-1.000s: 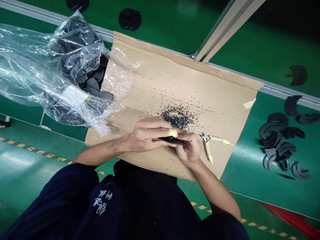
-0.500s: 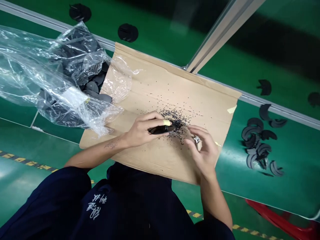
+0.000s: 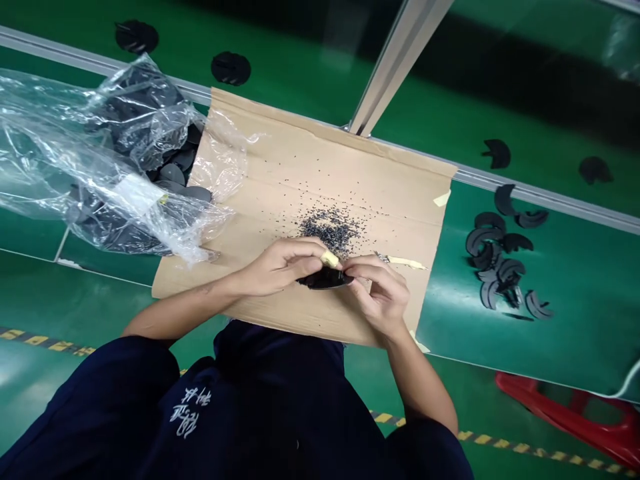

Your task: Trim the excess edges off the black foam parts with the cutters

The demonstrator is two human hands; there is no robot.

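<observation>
My left hand (image 3: 287, 265), with a yellow wrap (image 3: 330, 259) on one finger, is closed on a dark, shiny, rounded black plastic part (image 3: 325, 279). The part is held low over the cardboard sheet (image 3: 280, 307). At its right end, the fingers of my right hand (image 3: 377, 290) are closed, thumb and fingertips touching it. Whether a tiny bit is also pinched there is hidden. Just beyond both hands lies a scattered heap of tiny black pieces (image 3: 333, 227). A slim tool with a pale yellow handle (image 3: 407, 263) and a metal end rests behind my right hand.
On the left, a clear plastic bag (image 3: 115, 173) holds many black discs. Curved black parts (image 3: 500, 260) lie grouped on the green table (image 3: 550, 360) at right. Two more black pieces sit beyond the metal rail (image 3: 295, 110) at upper left. A red object (image 3: 565, 417) stands lower right.
My right hand has moved left from beside the small pieces and closed at the black part. My left hand has brought the part slightly nearer me. The yellow-handled tool now shows uncovered.
</observation>
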